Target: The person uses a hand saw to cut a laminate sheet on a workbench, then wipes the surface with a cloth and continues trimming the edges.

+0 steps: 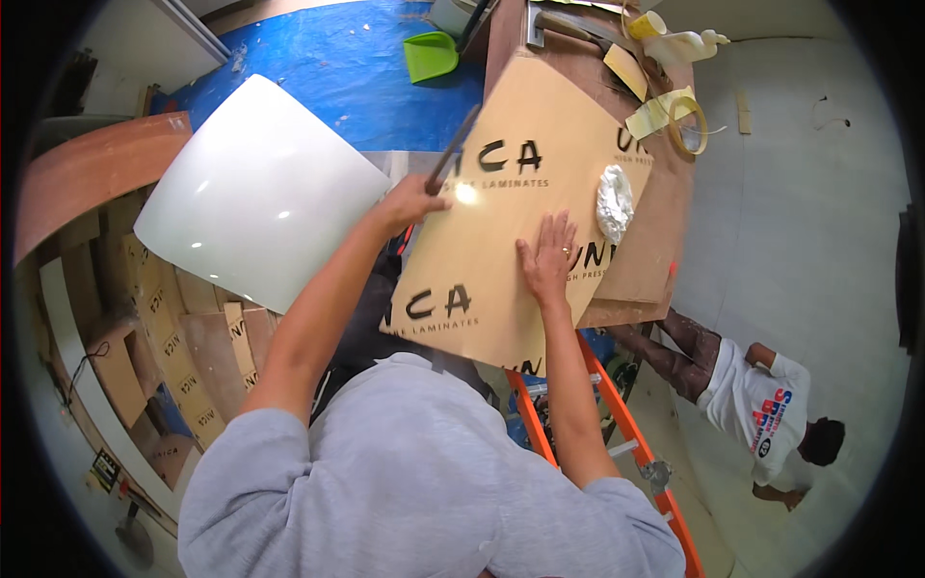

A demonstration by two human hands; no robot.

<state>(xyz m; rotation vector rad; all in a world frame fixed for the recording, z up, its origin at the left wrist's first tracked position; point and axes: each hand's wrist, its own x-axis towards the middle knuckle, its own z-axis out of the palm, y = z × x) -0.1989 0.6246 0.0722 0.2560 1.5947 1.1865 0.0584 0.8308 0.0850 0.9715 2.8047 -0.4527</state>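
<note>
A tan laminate sheet (pixel 501 231) with dark lettering lies over a brown wooden worktop in front of me. My left hand (pixel 409 205) is closed round one end of a long, dark, narrow file (pixel 455 146). The file lies along the sheet's left edge, its far end pointing away from me. Flat on the sheet, toward its right side, rests my right hand (pixel 551 255) with the fingers stretched out and a ring on one of them. A crumpled white wad (pixel 615 204) sits on the sheet just beyond those fingers.
A glossy white panel (pixel 260 193) stands at left. Tape roll (pixel 688 126), white bottle (pixel 686 46) and scraps lie on the worktop (pixel 636 275). A green dustpan (pixel 430 57) is on blue sheeting (pixel 337 58). An orange ladder (pixel 617 405) stands near my right arm; another person (pixel 752 385) is at right.
</note>
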